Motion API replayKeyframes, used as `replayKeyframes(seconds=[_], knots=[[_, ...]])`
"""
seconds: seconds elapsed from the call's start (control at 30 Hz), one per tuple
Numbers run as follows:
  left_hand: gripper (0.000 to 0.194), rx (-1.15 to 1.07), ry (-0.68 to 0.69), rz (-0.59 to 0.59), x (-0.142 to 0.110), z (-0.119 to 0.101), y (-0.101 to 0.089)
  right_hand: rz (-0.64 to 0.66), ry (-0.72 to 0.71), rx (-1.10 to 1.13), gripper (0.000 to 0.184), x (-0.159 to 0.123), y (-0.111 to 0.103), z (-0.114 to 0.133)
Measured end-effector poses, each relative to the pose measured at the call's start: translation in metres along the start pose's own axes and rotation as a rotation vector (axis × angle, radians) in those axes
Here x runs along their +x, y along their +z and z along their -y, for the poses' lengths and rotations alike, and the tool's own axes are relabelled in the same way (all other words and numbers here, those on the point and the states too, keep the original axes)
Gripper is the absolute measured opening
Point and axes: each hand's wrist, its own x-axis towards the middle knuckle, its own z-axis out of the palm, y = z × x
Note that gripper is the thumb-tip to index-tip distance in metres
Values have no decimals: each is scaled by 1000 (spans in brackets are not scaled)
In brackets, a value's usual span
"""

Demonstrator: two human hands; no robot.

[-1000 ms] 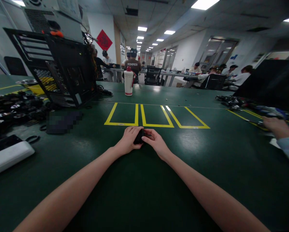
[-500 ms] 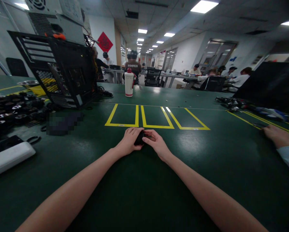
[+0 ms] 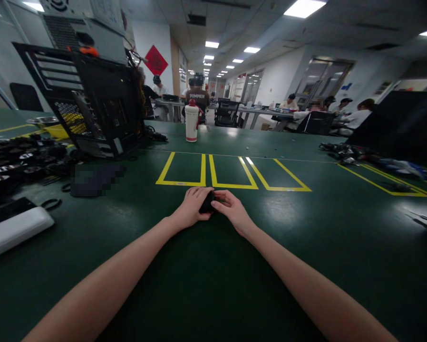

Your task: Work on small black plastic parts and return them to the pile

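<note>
Both my hands meet on the green table just in front of three yellow taped rectangles. My left hand and my right hand are closed together around a small black object, which is mostly hidden by the fingers. I cannot make out what the object is. Both forearms stretch straight out from the bottom of the view.
An open black computer case stands at the back left, with a pile of black parts beside it. A white bar lies at the left edge. A white bottle stands behind the rectangles. Cables lie at right. People sit at far tables.
A co-worker's hand and light sleeve at the right edge have withdrawn out of view. My own hands have stayed in place around the black object.
</note>
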Motion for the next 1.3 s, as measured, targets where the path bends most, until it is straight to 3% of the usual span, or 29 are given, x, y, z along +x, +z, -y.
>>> replayKeyframes(seconds=[0.13,0.27,0.4,0.53,0.77,0.9,1.03,1.3], knots=[[63,-10,4,0,0,0,0,59,65,18,35,1,-4,-2],[64,-4,16,-5,-1,1,0,121,44,82,39,0,-6,-1],[64,-7,7,0,0,2,1,74,11,37,27,0,-4,3],[63,-18,2,7,-1,0,-1,40,40,-18,30,0,-3,4],[64,-14,12,-2,-1,0,-1,149,14,103,37,1,-7,2],[65,-16,20,-17,0,3,2,81,12,67,26,2,-4,-1],[65,-21,11,-20,0,3,2,38,50,-10,31,4,-3,-3],[66,-19,13,-12,-1,2,0,124,16,80,33,-1,-5,4]])
